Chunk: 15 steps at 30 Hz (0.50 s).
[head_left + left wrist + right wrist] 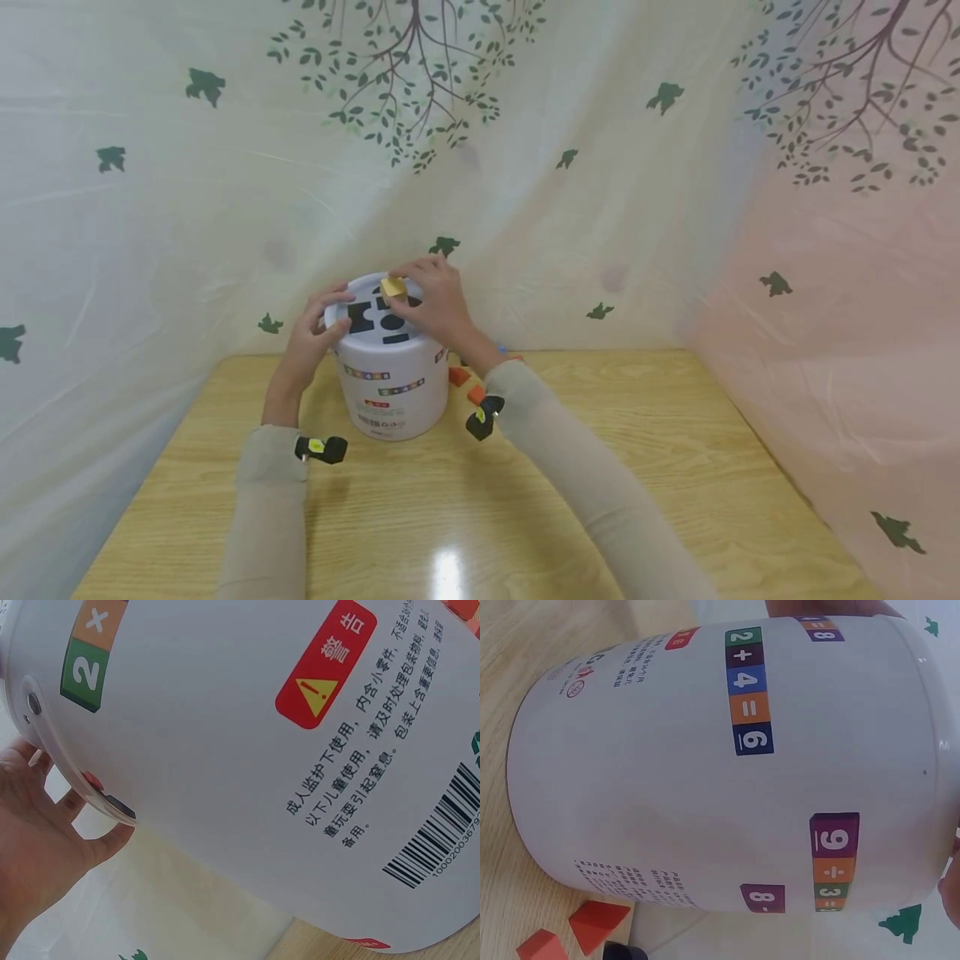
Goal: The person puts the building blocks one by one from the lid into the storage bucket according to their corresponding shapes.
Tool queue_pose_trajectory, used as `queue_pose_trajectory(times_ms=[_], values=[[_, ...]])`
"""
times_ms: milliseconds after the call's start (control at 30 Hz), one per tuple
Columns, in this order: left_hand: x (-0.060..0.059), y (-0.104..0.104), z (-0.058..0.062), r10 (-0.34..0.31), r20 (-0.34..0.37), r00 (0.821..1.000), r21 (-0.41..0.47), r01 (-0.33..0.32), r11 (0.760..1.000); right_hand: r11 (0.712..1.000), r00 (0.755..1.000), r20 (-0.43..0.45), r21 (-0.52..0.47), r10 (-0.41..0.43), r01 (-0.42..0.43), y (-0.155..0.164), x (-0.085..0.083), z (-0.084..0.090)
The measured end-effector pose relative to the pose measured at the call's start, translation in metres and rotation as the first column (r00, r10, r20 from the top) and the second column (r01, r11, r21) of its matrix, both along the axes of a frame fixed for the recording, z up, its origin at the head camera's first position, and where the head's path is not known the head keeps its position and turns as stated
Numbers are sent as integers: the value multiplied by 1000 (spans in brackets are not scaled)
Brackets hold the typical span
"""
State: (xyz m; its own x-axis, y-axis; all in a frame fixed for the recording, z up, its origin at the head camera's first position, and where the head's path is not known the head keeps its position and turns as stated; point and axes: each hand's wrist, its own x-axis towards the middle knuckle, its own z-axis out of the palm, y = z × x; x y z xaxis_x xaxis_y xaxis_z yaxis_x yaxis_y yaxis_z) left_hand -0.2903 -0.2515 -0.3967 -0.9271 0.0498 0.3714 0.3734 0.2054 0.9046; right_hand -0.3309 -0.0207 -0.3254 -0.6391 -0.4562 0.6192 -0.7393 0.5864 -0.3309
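Note:
A white bucket [393, 392] stands upright on the table, its lid [408, 333] cut with several dark shaped holes. My left hand [309, 333] grips the lid's left rim, thumb and fingers spread over the edge. In the left wrist view its fingers reach round beside the bucket's white handle [67, 765]. Over the far part of the lid, my right hand [441, 304] pinches a small yellow block [392, 289] between thumb and fingers. The block overlaps the holes there. In the right wrist view the bucket wall [667, 787] hides most of that hand.
Orange-red blocks [459, 377] lie on the wooden table [600, 467] just right of the bucket, partly behind the right forearm. A red pointed block [598, 925] shows by the bucket's base in the right wrist view. A printed curtain [562, 208] hangs behind the table.

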Motion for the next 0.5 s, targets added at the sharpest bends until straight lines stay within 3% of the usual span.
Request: queue_pose_trajectory(times_ms=[500], values=[[0,0,0,-8,-1,1000,8,8,1000,996,998,24,64,-58,56,-7,2,0]])
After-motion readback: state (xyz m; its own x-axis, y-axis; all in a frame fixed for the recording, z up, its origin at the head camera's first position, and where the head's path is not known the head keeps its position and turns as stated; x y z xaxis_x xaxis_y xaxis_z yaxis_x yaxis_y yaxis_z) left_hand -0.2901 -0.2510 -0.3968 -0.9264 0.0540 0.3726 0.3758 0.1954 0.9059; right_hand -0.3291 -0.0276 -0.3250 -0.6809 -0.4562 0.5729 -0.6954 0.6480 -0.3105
